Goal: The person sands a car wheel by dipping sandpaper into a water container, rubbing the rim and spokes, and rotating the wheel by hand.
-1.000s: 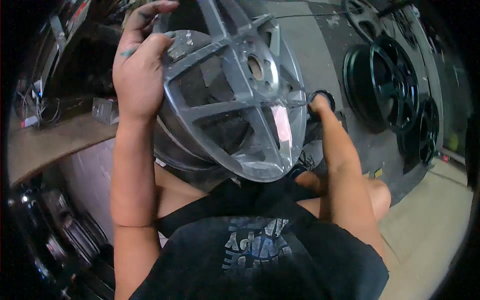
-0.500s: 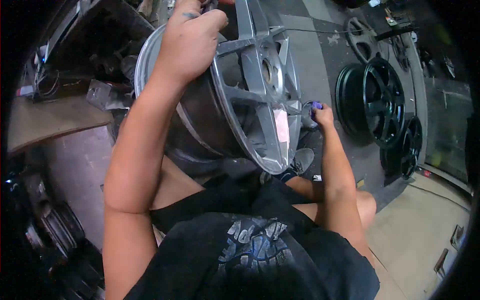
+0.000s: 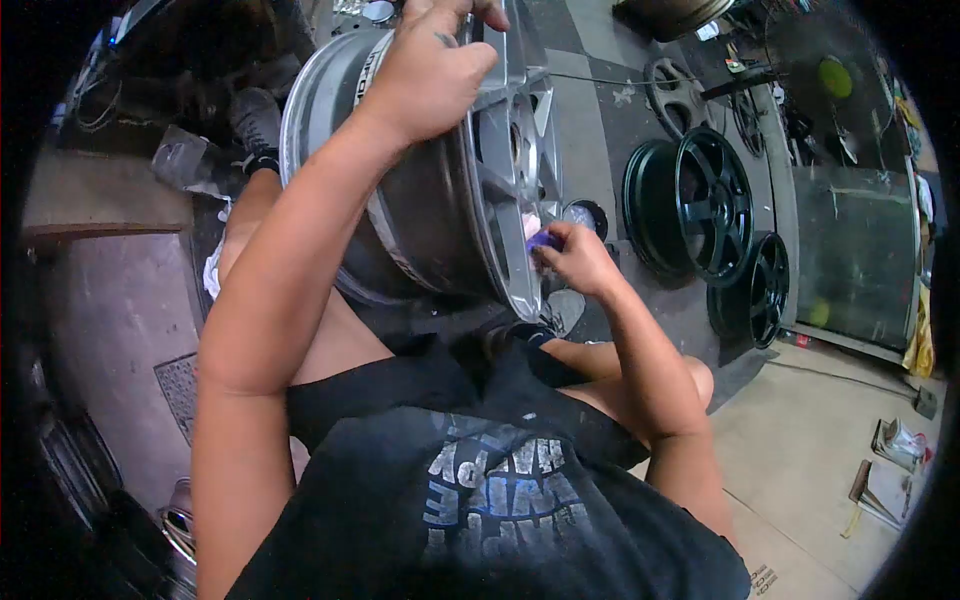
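A silver alloy wheel (image 3: 430, 190) stands upright between my legs, its spoked face turned to the right. My left hand (image 3: 435, 75) grips the wheel's upper edge, fingers curled over it and partly cut off by the frame. Pinched in my right hand (image 3: 580, 260) is a small purple piece (image 3: 545, 240), its exact kind hidden by my fingers. It touches a lower spoke beside a pink patch (image 3: 531, 224). Just behind that hand is a round dark container (image 3: 584, 213) with something pale inside.
Dark green wheels (image 3: 715, 205) stand on the floor to the right, near a grey wheel cover (image 3: 680, 95). A glass-fronted cabinet (image 3: 855, 255) is farther right. Beneath it, notebooks (image 3: 885, 490) lie on the pale floor. More dark wheels fill the lower left.
My right hand has moved left from beside the container to the pink patch, bringing the purple piece onto the spoke. My left hand stays at the wheel's top. The view has shifted.
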`<move>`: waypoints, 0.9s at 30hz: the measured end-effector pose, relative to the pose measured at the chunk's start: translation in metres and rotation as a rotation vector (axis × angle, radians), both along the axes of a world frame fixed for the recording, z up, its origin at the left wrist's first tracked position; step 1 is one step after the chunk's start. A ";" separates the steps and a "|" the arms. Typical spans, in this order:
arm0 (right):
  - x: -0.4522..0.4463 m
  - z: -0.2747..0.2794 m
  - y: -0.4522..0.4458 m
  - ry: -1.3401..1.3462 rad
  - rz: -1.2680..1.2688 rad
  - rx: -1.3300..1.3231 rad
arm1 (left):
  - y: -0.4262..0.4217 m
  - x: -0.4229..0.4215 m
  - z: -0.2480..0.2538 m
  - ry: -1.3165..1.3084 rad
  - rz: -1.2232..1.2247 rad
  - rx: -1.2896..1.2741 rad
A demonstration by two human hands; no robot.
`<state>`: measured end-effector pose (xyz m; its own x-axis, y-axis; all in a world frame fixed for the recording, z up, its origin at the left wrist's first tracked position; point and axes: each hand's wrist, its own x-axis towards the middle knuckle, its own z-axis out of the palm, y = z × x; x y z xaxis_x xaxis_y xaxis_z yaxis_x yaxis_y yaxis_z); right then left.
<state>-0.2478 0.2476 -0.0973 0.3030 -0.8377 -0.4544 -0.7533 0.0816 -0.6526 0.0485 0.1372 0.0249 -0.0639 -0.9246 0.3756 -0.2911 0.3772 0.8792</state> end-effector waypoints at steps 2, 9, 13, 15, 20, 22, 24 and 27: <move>-0.003 -0.007 -0.010 0.004 -0.141 -0.094 | 0.005 -0.001 -0.003 -0.008 -0.042 -0.081; -0.010 -0.019 0.000 -0.361 -0.493 0.113 | 0.002 0.003 -0.002 -0.021 -0.104 -0.089; 0.017 -0.046 -0.001 -0.373 -0.501 0.067 | -0.020 -0.003 0.011 0.165 -0.173 0.238; 0.020 -0.066 -0.002 -0.334 -0.476 -0.119 | -0.034 -0.007 0.002 0.154 -0.169 0.143; 0.025 -0.052 0.065 -0.306 -0.512 -0.161 | -0.038 -0.013 -0.005 0.115 -0.120 0.103; 0.030 -0.048 0.079 -0.279 -0.520 -0.175 | -0.038 -0.012 -0.007 0.031 -0.049 0.010; 0.029 -0.042 0.047 -0.214 -0.521 -0.177 | -0.037 -0.014 -0.008 0.041 -0.108 -0.010; 0.021 -0.057 0.010 -0.051 -0.466 -0.305 | -0.032 -0.016 -0.001 0.023 -0.103 0.062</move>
